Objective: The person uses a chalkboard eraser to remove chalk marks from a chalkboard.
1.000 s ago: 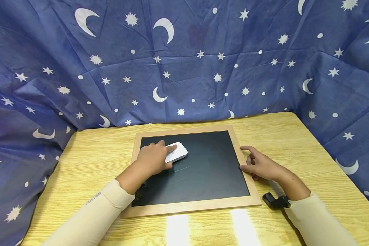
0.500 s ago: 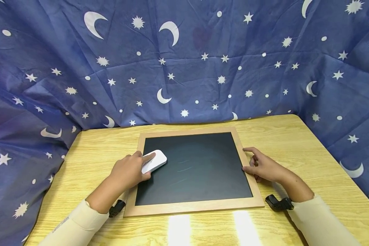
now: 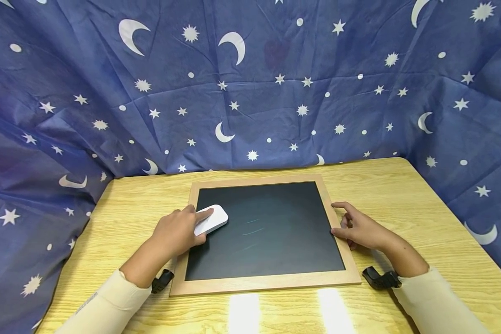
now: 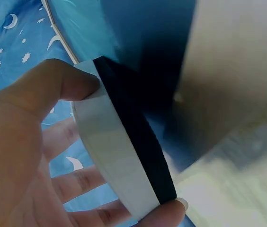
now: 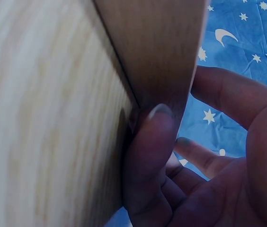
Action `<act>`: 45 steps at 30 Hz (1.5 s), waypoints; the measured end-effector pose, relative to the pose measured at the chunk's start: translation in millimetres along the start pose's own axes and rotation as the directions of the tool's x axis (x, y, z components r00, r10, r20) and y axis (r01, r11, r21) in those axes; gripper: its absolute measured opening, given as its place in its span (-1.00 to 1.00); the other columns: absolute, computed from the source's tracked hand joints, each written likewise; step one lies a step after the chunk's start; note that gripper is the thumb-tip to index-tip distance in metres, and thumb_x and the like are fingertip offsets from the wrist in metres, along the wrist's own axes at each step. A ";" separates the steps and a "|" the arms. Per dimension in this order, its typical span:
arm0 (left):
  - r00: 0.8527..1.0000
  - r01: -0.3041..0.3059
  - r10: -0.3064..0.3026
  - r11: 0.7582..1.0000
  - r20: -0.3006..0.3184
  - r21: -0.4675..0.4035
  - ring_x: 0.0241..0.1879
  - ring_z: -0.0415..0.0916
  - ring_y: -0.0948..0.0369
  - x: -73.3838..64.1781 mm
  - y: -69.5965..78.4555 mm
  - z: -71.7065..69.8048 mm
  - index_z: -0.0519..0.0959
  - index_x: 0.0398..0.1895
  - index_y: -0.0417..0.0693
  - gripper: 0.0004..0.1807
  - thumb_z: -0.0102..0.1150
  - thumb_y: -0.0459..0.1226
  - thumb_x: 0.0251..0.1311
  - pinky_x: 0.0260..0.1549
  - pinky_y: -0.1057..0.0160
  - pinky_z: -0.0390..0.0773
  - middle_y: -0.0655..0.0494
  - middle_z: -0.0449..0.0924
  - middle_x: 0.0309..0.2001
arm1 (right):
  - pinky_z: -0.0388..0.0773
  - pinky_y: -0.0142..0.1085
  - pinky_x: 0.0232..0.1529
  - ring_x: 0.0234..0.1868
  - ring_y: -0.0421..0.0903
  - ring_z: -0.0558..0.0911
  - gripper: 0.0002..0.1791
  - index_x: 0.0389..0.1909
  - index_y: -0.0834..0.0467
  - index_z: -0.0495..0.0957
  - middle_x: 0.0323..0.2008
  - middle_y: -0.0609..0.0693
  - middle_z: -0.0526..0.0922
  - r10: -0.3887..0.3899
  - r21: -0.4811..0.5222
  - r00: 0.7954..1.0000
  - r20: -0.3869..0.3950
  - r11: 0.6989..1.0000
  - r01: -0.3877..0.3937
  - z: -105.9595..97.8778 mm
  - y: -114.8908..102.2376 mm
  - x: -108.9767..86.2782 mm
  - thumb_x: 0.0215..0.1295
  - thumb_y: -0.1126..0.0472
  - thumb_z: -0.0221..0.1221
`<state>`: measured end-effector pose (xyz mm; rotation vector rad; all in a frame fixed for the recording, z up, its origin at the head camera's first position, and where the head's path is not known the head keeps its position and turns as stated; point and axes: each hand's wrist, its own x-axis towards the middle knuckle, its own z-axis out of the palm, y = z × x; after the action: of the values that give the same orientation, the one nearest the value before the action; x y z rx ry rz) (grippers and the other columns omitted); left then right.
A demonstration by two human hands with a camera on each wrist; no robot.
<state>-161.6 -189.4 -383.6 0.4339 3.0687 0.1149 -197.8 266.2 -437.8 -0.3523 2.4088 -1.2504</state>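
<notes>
Chalkboard lies on table; eraser (left side) over it; curtain behind.

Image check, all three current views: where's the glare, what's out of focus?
Head: two bright glare patches on the table, near the bottom edge. Left wrist: eraser fairly sharp, board frame blurred, lower right washed out. Right wrist: wood surface soft at left, curtain clearer, no strong glare.

head: high, forward-down | wrists: close-up, toward hands | shared: starry cloth
</notes>
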 end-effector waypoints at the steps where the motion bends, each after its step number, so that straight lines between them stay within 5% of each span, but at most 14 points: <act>1: 1.000 -0.003 0.003 1.000 0.003 0.001 -0.33 0.56 0.00 2.1 1.3 0.0 0.49 0.37 0.24 -0.27 0.46 -0.05 0.05 -0.44 0.02 0.50 -0.10 0.59 -0.08 | 0.55 -0.20 -0.58 -0.60 -0.09 0.47 -0.09 0.54 0.22 -0.06 -0.36 0.12 0.38 0.000 0.001 1.000 0.000 1.000 0.000 0.0 0.4 -0.2 0.34 0.21 0.28; 7: 1.000 -0.026 0.026 1.000 0.012 0.002 -0.40 0.52 0.04 21.3 13.0 4.7 0.49 0.37 0.24 -0.28 0.44 -0.04 0.06 -0.44 0.04 0.51 -0.07 0.57 -0.19 | 0.55 -0.21 -0.59 -0.60 -0.09 0.47 -0.10 0.54 0.23 -0.06 -0.36 0.12 0.39 -0.003 0.002 1.000 0.002 1.000 0.003 0.0 3.5 -0.9 0.34 0.20 0.27; 20: 0.996 -0.044 0.043 0.999 0.075 0.019 -0.29 0.56 0.02 65.1 50.5 13.1 0.40 0.42 0.35 -0.26 0.39 0.02 0.13 -0.34 0.02 0.56 -0.08 0.57 -0.06 | 0.55 -0.19 -0.58 -0.60 -0.09 0.48 -0.09 0.55 0.22 -0.07 -0.36 0.11 0.39 0.008 0.007 1.000 0.002 1.000 -0.008 0.7 5.5 -1.4 0.35 0.19 0.27; 26: 0.995 -0.042 0.039 0.999 0.090 0.025 -0.23 0.57 0.00 75.1 63.4 10.6 0.37 0.45 0.37 -0.26 0.36 0.04 0.17 -0.26 -0.03 0.59 -0.09 0.55 -0.03 | 0.54 -0.20 -0.58 -0.60 -0.09 0.47 -0.10 0.55 0.21 -0.07 -0.36 0.11 0.37 0.005 0.013 1.000 0.003 1.000 -0.005 0.8 4.5 -0.8 0.36 0.20 0.26; 35: 0.996 -0.021 0.016 0.998 0.084 0.061 -0.26 0.57 0.01 63.5 54.8 2.2 0.39 0.43 0.39 -0.27 0.37 0.04 0.13 -0.33 -0.01 0.57 -0.06 0.57 -0.06 | 0.54 -0.20 -0.58 -0.61 -0.08 0.48 -0.11 0.53 0.21 -0.05 -0.36 0.12 0.37 -0.019 0.008 1.000 0.003 1.000 0.019 0.2 1.7 0.9 0.35 0.20 0.27; 45: 1.000 0.008 -0.008 1.000 0.028 0.013 -0.35 0.55 0.02 24.9 21.3 2.1 0.47 0.38 0.29 -0.28 0.43 -0.01 0.08 -0.43 0.02 0.52 -0.07 0.57 -0.16 | 0.55 -0.20 -0.58 -0.61 -0.08 0.48 -0.10 0.54 0.21 -0.05 -0.36 0.12 0.37 -0.007 0.003 1.000 0.002 1.000 0.007 -0.6 1.1 -0.1 0.35 0.19 0.28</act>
<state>-179.6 -161.9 -384.8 0.4206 3.0454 0.0884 -198.0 267.3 -438.3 -0.3620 2.4053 -1.2560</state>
